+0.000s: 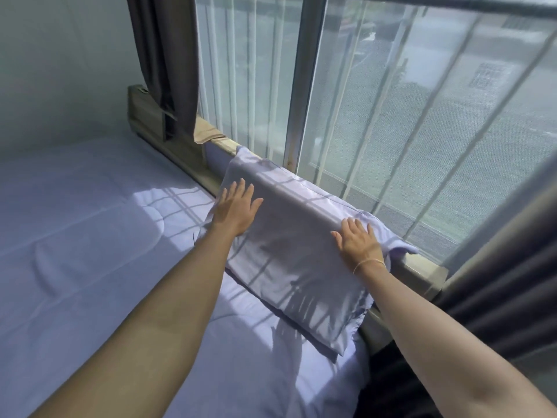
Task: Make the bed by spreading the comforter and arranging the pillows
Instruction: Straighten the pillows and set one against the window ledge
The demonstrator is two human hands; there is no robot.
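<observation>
A lavender pillow [289,254] leans against the wooden headboard [180,158] under the window, its top edge draped over the rail. My left hand [236,209] lies flat on the pillow's upper left part, fingers straight and spread. My right hand [360,242] presses flat on its upper right part near the rail, a thin band on the wrist. The lavender comforter [90,236] lies spread over the bed below and to the left, with a few soft creases.
A large window [391,116] with vertical bars runs behind the headboard. Dark curtains hang at the far left corner [164,61] and at the right edge [497,297]. A pale wall [60,55] bounds the bed's far side.
</observation>
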